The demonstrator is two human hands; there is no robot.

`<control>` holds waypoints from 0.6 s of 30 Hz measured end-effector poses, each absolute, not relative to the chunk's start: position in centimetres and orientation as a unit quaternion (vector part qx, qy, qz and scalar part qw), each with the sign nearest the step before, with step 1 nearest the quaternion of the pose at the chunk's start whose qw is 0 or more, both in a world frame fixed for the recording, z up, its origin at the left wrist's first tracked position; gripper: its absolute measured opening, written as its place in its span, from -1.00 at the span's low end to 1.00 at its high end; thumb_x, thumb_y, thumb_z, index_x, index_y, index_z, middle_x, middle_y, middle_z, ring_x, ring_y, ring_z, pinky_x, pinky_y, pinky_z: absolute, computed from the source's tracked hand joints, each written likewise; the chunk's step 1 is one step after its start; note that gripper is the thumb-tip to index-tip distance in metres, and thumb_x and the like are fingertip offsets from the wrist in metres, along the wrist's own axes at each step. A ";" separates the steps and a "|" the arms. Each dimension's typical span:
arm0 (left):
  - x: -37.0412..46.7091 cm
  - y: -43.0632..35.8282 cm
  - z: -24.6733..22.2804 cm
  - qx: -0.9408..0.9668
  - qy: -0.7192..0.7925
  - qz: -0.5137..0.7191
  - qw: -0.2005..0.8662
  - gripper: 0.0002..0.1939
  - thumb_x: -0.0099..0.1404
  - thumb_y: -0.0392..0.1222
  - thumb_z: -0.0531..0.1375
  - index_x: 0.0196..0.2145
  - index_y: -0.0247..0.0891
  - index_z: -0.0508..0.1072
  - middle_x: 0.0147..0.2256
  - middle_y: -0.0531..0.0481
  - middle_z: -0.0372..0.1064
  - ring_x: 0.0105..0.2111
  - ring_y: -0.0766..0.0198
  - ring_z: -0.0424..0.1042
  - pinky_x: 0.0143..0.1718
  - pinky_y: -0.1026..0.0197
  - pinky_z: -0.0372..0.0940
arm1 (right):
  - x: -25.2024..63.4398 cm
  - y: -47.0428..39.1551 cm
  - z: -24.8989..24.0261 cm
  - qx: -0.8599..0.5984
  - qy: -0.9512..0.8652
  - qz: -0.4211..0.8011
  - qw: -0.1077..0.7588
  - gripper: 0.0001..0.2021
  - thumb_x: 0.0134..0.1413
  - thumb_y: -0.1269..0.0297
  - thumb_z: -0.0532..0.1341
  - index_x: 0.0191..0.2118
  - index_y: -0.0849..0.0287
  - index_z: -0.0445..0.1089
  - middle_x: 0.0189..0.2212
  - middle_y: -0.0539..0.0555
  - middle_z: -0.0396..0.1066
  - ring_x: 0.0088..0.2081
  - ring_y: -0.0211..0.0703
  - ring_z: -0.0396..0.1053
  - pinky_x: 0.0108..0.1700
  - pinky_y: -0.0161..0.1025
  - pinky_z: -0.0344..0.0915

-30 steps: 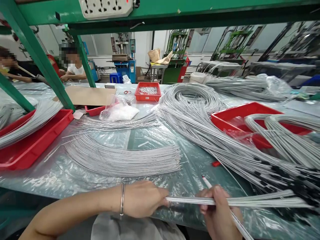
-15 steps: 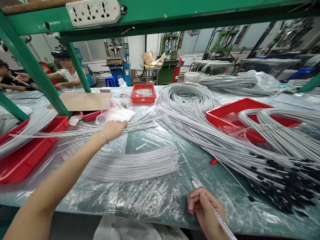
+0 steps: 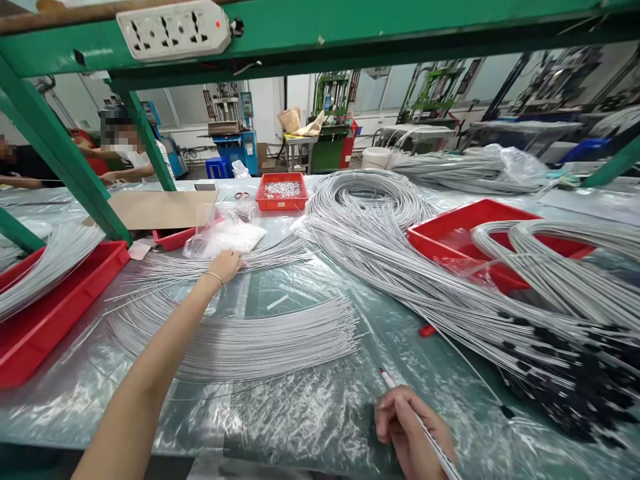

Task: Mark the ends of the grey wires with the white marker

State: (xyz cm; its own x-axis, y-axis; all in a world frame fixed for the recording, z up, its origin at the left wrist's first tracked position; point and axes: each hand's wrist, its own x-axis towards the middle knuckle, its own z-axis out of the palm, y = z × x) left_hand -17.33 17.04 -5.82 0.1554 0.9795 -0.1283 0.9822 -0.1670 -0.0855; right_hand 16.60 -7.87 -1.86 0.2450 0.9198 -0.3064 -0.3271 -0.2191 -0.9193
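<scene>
My left hand (image 3: 226, 265) reaches across the table, fingers bent down and closed at a smaller bundle of thin grey cables (image 3: 280, 255); its fingertips are partly hidden. Nearer to me lies a wide, curved row of cut grey cables (image 3: 280, 340), with ends fanned to the right. At the front right, my right hand (image 3: 413, 427) is closed around a white marker pen (image 3: 433, 443), whose dark red tip points up and left, above the table. A clear bag with white contents (image 3: 227, 239) lies just beyond my left hand.
A large heap of grey cables (image 3: 380, 267) with black ends (image 3: 585, 380) covers the right side. Red trays stand at left (image 3: 65, 320), right (image 3: 480, 213) and back, the back tray (image 3: 281, 203) holding small metal parts. A green frame (image 3: 350, 33) spans overhead. Co-workers sit at far left.
My left hand has come lower and closer to me. Long strands that stretched left from it over the red tray no longer show there. My right hand keeps the pen in nearly the same place.
</scene>
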 end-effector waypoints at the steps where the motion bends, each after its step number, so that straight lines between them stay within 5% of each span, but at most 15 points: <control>1: -17.2 17.1 -5.7 0.756 0.651 -0.069 0.014 -0.61 0.35 -0.09 -0.01 -0.03 -0.47 0.28 -0.10 -0.25 0.21 -0.04 0.10 0.19 -0.04 0.07 0.11 | 16.6 -7.9 -1.8 -0.551 -0.271 0.551 0.565 -0.64 -0.01 0.03 0.21 -0.53 0.26 0.26 -0.73 -0.02 0.16 -0.66 -0.40 0.09 -0.58 -0.47 0.02; 6: -14.3 14.8 -3.4 0.782 0.614 -0.052 0.097 -0.64 0.38 -0.11 -0.09 -0.14 -0.42 0.35 -0.16 -0.22 0.27 -0.12 0.13 0.25 -0.08 0.15 0.12 | 16.6 -8.1 -1.9 -0.547 -0.265 0.538 0.585 -0.67 0.00 0.06 0.21 -0.52 0.24 0.27 -0.72 -0.03 0.17 -0.65 -0.40 0.10 -0.57 -0.47 0.04; 10: -11.1 10.5 -2.3 0.825 0.493 -0.123 0.249 -0.73 0.24 -0.03 0.11 -0.31 -0.30 0.42 -0.35 -0.02 0.36 -0.37 0.30 0.31 -0.34 0.31 0.16 | 16.7 -8.2 -2.0 -0.542 -0.281 0.523 0.595 -0.69 0.00 0.08 0.22 -0.52 0.24 0.28 -0.72 -0.03 0.19 -0.65 -0.39 0.11 -0.59 -0.45 0.03; 18: -10.8 8.7 -2.7 0.809 0.488 -0.120 0.304 -0.78 0.23 -0.11 0.10 -0.29 -0.35 0.37 -0.34 -0.06 0.36 -0.35 0.25 0.28 -0.37 0.26 0.08 | 17.2 -8.4 -2.7 -0.528 -0.302 0.523 0.597 -0.73 0.05 0.13 0.20 -0.50 0.24 0.29 -0.71 -0.02 0.21 -0.65 -0.39 0.14 -0.59 -0.47 0.08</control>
